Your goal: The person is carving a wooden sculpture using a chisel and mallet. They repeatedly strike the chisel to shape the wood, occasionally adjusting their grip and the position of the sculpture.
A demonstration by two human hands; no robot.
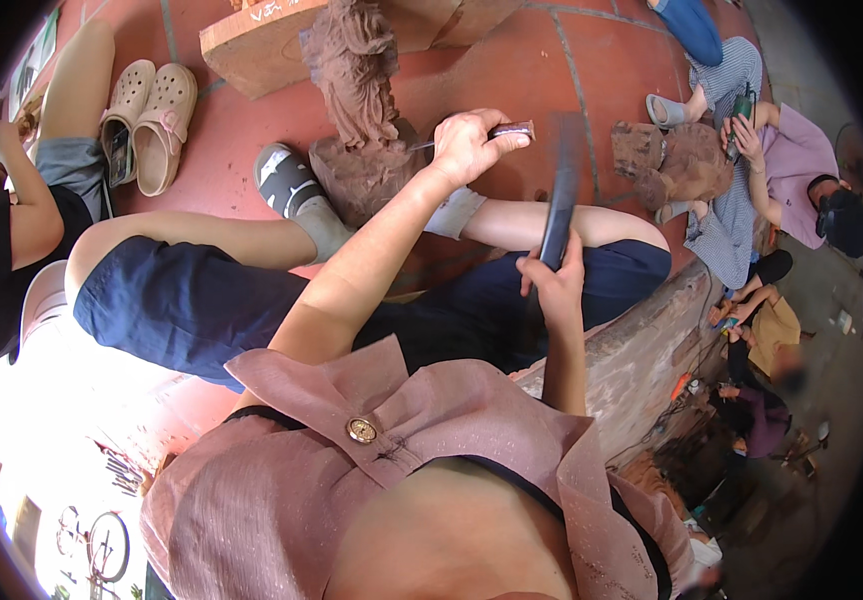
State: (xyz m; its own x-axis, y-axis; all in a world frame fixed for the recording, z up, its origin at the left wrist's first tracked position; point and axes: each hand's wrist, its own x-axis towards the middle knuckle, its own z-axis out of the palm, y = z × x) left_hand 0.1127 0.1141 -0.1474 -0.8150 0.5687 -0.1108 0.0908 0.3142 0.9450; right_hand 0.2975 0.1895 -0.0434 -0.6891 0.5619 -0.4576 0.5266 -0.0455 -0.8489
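A reddish-brown carved wooden figure (353, 75) stands upright between my feet on its rough, wide base. Closed around a chisel (513, 130), my left hand (466, 145) is just right of the carving. The chisel's dark brown handle end sticks out to the right, and its thin blade points left at the wood near the base; whether the tip touches cannot be made out. My right hand (559, 283) grips the dark handle of a hammer (557, 225), held upright. The hammer's upper end is smeared by motion, a short way right of the chisel's handle end.
A thick wooden block (256, 55) lies beyond the carving. Beige clogs (164, 125) rest on the red tile floor at left, beside another person's leg. At right, a person in pink (801, 175) works on another wood carving (676, 165). More people sit farther back.
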